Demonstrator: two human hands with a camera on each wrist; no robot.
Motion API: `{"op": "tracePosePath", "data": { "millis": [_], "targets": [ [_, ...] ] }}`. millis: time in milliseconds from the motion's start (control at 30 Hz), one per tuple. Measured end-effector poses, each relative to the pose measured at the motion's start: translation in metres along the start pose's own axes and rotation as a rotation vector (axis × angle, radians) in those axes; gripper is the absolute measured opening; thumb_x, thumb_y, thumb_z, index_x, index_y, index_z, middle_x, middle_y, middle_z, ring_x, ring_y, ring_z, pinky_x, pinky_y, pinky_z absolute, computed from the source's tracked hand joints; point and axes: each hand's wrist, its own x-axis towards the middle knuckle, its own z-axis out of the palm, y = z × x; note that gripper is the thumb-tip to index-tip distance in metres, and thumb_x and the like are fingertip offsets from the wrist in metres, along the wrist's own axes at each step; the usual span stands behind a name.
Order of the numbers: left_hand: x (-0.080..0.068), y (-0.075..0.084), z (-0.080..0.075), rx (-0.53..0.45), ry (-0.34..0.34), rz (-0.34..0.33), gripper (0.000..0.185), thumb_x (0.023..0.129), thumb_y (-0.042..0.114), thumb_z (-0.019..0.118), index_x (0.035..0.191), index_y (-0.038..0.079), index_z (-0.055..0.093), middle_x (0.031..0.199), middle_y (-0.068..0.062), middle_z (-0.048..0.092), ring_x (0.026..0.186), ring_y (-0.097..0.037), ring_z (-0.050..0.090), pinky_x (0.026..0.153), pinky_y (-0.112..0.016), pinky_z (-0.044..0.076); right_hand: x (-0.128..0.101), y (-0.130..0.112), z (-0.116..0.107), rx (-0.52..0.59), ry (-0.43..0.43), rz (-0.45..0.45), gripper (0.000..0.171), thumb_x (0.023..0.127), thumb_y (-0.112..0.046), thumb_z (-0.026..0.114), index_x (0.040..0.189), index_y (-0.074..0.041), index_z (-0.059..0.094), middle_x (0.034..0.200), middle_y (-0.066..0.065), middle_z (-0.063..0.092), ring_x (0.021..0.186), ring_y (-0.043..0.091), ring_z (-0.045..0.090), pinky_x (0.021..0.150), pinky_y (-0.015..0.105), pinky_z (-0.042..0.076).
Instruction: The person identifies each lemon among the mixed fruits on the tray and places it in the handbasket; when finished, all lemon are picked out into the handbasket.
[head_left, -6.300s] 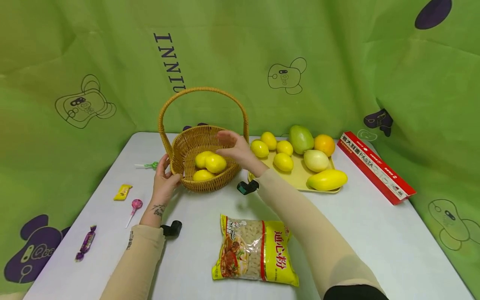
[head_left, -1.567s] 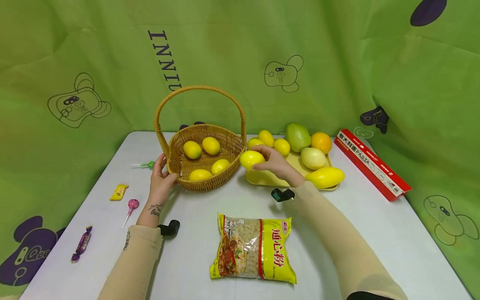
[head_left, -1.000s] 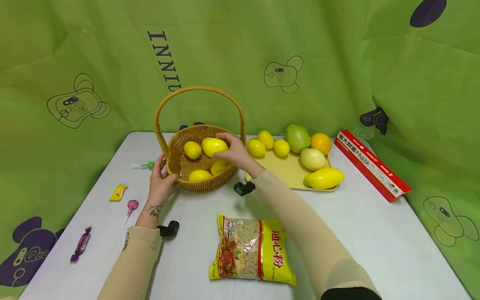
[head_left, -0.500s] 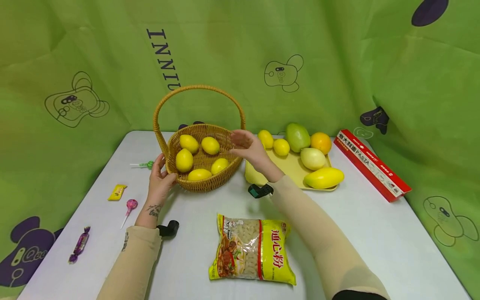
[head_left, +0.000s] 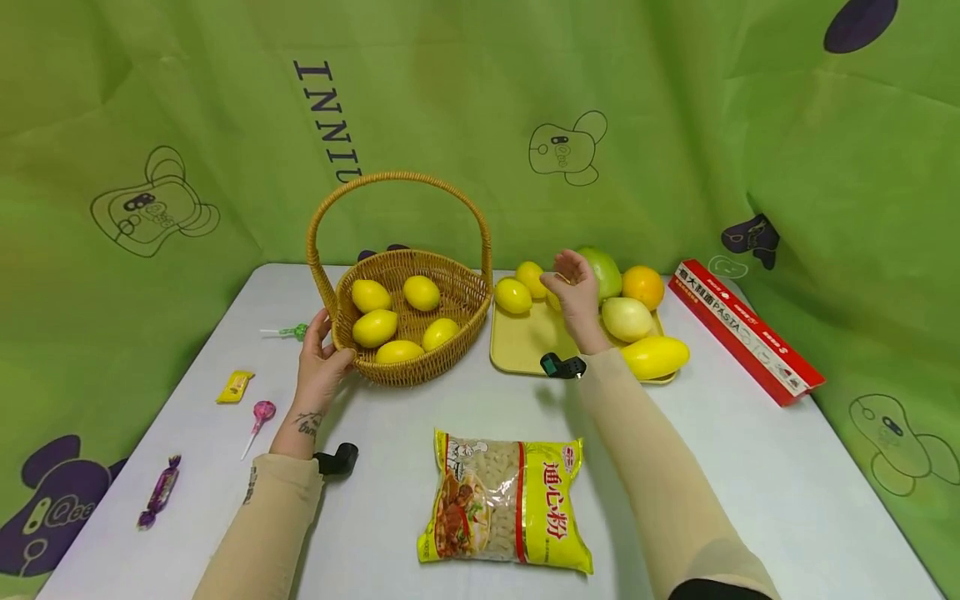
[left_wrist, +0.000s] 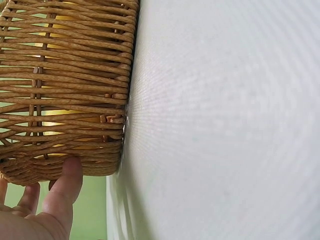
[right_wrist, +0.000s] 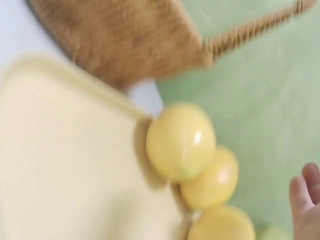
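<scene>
A wicker basket with a tall arched handle stands at the back of the table, several lemons lying inside. My left hand holds its left side; the left wrist view has the thumb against the woven wall. Over the yellow tray my right hand hovers with loosely bent fingers and nothing in them. Lemons sit along the tray's back left, one partly hidden behind the hand. Beside them are a green mango-like fruit, an orange, a pale round fruit and a long yellow fruit.
A bag of macaroni lies in front. To the right is a red pasta box. Down the left side are a green lollipop, a yellow wrapped candy, a pink lollipop and a purple candy.
My right hand carried a lemon from the tray into the basket, let it go, and moved back right over the tray. Lemons in the basket have shifted. My left hand stayed at the basket.
</scene>
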Motion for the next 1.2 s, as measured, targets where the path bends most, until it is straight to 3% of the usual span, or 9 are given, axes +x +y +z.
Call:
{"op": "tracePosePath", "data": {
  "millis": [133,200,333,500,733,1200],
  "targets": [
    [0.0,-0.001,0.0,-0.021,-0.004,-0.01,0.082,0.082,-0.007,0.047,0.149,0.029,0.015,0.152,-0.007,0.018,0.122,-0.031,0.039,0.066,-0.015,0.05,0.008,0.014,-0.014,-0.086,0.077,-0.007,0.051,0.077,0.007,0.065,0.125,0.001,0.047,0.127,0.021,0.046,0.115,0.024,0.046,0.106,0.04,0.033],
    [0.0,-0.002,-0.001,-0.026,-0.003,-0.02,0.082,0.082,-0.007,0.047,0.149,0.028,0.015,0.152,-0.007,0.018,0.122,-0.031,0.039,0.067,-0.016,0.05,0.01,0.019,-0.018,-0.125,0.093,-0.004,0.054,0.077,0.007,0.065,0.127,0.004,0.045,0.125,0.017,0.047,0.12,0.029,0.043,0.107,0.042,0.031],
    [0.0,-0.003,-0.002,-0.022,-0.001,-0.029,0.082,0.082,-0.006,0.047,0.149,0.029,0.015,0.152,-0.006,0.017,0.122,-0.03,0.039,0.068,-0.017,0.05,0.011,0.028,-0.023,-0.137,0.103,0.001,0.055,0.077,0.009,0.063,0.128,0.011,0.042,0.128,0.023,0.045,0.126,0.038,0.037,0.108,0.045,0.028],
    [-0.001,-0.004,-0.003,-0.018,0.002,-0.015,0.082,0.082,-0.005,0.048,0.148,0.031,0.016,0.152,-0.005,0.018,0.121,-0.028,0.04,0.068,-0.016,0.05,0.011,0.038,-0.027,-0.176,0.114,0.034,0.055,0.077,0.008,0.063,0.128,0.012,0.042,0.133,0.028,0.043,0.128,0.034,0.037,0.109,0.039,0.028],
    [-0.001,-0.003,-0.001,-0.021,0.012,-0.004,0.081,0.082,-0.005,0.048,0.148,0.031,0.017,0.151,-0.006,0.02,0.117,-0.026,0.042,0.068,-0.015,0.05,0.011,0.048,-0.022,-0.273,0.145,0.105,0.063,0.076,0.005,0.065,0.134,0.007,0.04,0.139,0.023,0.04,0.13,0.027,0.037,0.109,0.032,0.029],
    [0.001,0.0,0.001,-0.021,0.008,-0.005,0.081,0.083,-0.006,0.048,0.148,0.03,0.017,0.151,-0.005,0.02,0.118,-0.026,0.042,0.068,-0.015,0.051,0.008,0.048,-0.005,-0.551,0.272,0.193,0.066,0.073,-0.004,0.071,0.133,0.003,0.044,0.137,0.018,0.045,0.127,0.03,0.041,0.106,0.035,0.033]
  ]
}}
